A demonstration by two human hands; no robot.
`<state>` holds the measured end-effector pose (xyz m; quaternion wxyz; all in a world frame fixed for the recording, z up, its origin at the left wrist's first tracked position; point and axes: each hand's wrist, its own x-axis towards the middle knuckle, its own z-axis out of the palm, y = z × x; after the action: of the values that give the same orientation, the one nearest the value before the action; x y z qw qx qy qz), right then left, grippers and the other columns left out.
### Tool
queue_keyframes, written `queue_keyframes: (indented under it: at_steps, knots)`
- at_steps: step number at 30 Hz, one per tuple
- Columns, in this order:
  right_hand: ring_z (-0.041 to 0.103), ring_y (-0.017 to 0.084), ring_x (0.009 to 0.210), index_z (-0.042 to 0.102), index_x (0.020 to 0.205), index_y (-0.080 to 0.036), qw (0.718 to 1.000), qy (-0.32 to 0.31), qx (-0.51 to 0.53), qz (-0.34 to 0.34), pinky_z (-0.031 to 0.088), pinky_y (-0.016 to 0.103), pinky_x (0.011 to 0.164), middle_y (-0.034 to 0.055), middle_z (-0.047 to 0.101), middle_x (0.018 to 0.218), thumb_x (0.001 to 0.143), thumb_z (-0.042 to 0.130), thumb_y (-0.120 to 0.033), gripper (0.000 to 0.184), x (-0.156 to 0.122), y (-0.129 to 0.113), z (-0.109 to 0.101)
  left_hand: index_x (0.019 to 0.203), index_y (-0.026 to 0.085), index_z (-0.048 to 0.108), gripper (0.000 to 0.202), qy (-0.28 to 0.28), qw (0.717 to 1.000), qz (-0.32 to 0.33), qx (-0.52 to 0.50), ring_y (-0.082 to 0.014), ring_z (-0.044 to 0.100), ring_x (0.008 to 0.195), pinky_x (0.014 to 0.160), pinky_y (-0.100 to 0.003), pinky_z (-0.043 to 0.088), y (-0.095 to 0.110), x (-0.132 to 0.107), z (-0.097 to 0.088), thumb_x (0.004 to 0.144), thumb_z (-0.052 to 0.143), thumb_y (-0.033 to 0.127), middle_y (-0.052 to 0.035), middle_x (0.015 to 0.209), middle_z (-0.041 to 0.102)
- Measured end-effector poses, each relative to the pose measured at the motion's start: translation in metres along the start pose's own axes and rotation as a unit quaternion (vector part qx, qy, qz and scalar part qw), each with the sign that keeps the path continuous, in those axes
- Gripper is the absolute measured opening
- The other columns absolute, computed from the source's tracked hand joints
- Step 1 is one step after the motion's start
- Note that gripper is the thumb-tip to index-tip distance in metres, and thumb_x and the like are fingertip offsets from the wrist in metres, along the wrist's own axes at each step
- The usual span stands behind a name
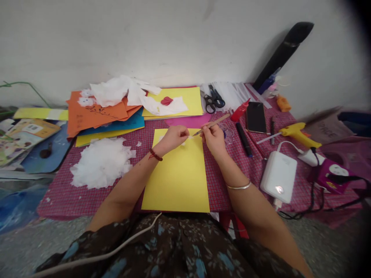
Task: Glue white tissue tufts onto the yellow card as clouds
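A yellow paper sheet [176,173] lies on the red checked cloth [87,197] in front of me. My left hand [174,137] is closed in a pinch on a small white bit of paper [189,136] above the sheet's far edge. My right hand [213,137] is closed round a thin wooden stick [214,122] whose tip points at that white bit. The two hands are almost touching.
A heap of white tissue pieces [100,162] lies left. Orange, blue and yellow sheets [116,116] are stacked behind. On the right are scissors [213,101], a red glue bottle [240,112], a phone [255,117], a yellow glue gun [295,133] and a white power bank [278,175].
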<state>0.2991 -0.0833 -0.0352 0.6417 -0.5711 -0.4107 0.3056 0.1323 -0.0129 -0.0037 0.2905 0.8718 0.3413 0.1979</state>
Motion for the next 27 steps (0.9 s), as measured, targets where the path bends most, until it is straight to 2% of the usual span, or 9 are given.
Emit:
queue_keyframes:
  at_steps: [4, 7, 9, 15, 27]
  knots:
    - [0.049, 0.007, 0.042, 0.056, 0.084, -0.019, 1.0, -0.013, -0.016, -0.002, 0.038, 0.02, 0.042, -0.0052, 0.057, 0.059, 0.083, 0.058, -0.038, 0.02, -0.001, 0.0, 0.0, 0.077, 0.015, 0.071, 0.014, -0.006, 0.994, 0.079, 0.08, -0.0157, 0.059, 0.077, 0.071, -0.027, 0.045, -0.001, -0.004, 0.001, 0.081, 0.059, 0.011, -0.0043, 0.081, 0.067]
    - [0.05, 0.008, 0.042, 0.056, 0.085, -0.019, 0.999, -0.029, -0.027, 0.007, 0.038, 0.021, 0.042, -0.0045, 0.058, 0.059, 0.083, 0.058, -0.038, 0.019, -0.004, -0.002, 0.001, 0.076, 0.016, 0.074, 0.018, -0.035, 0.974, 0.15, 0.165, -0.0188, 0.058, 0.082, 0.076, -0.031, 0.045, -0.005, -0.008, -0.002, 0.083, 0.058, 0.012, -0.0068, 0.082, 0.065]
    - [0.049, 0.008, 0.042, 0.056, 0.084, -0.018, 0.998, -0.043, -0.036, 0.012, 0.038, 0.021, 0.042, -0.004, 0.058, 0.06, 0.084, 0.057, -0.035, 0.017, -0.006, -0.002, 0.003, 0.076, 0.016, 0.074, 0.02, -0.047, 0.964, 0.17, 0.198, -0.0194, 0.058, 0.081, 0.075, -0.032, 0.045, -0.007, -0.011, -0.004, 0.084, 0.057, 0.012, -0.0072, 0.08, 0.064]
    - [0.048, 0.007, 0.042, 0.056, 0.08, -0.018, 0.993, -0.096, -0.067, 0.034, 0.036, 0.021, 0.043, -0.0036, 0.059, 0.059, 0.084, 0.055, -0.029, 0.012, -0.007, 0.004, 0.008, 0.076, 0.016, 0.076, 0.02, -0.066, 0.956, 0.167, 0.233, -0.0192, 0.058, 0.075, 0.072, -0.033, 0.043, -0.007, -0.016, -0.007, 0.083, 0.057, 0.011, -0.007, 0.077, 0.065]
    - [0.05, 0.009, 0.042, 0.056, 0.082, -0.018, 0.985, -0.121, -0.109, 0.05, 0.039, 0.021, 0.045, -0.0015, 0.065, 0.064, 0.087, 0.052, -0.029, 0.012, -0.008, 0.008, 0.011, 0.076, 0.016, 0.076, 0.023, -0.075, 0.955, 0.151, 0.245, -0.0189, 0.057, 0.075, 0.073, -0.033, 0.045, -0.006, -0.016, -0.007, 0.085, 0.055, 0.013, -0.0072, 0.076, 0.065]
